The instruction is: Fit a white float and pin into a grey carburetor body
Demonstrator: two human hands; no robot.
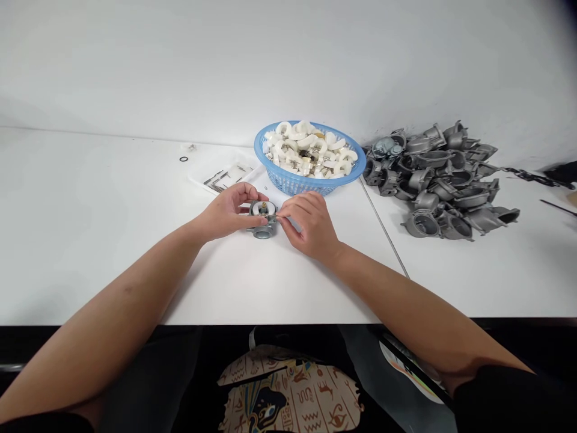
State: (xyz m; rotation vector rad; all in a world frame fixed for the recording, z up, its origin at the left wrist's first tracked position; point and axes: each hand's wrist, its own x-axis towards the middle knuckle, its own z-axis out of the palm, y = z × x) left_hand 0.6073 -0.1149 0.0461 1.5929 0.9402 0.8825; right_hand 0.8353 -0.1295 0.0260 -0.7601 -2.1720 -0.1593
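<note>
A grey metal carburetor body (263,233) sits on the white table in front of me, with its round opening facing up. Inside that opening lies a white curved float (257,208) beside a small brass part. My left hand (225,213) grips the carburetor body from the left, fingers behind it and thumb across the near side. At the body's right edge, my right hand (311,227) is closed in a pinch of thumb and index finger. Something thin shows at those fingertips, too small to name.
Behind my hands stands a blue plastic basket (288,178) heaped with white floats. Grey metal carburetor bodies (433,180) are piled at the right. A plastic bag with thin metal parts (229,175) and a black O-ring (183,159) lie left of the basket. A seam crosses the tabletop.
</note>
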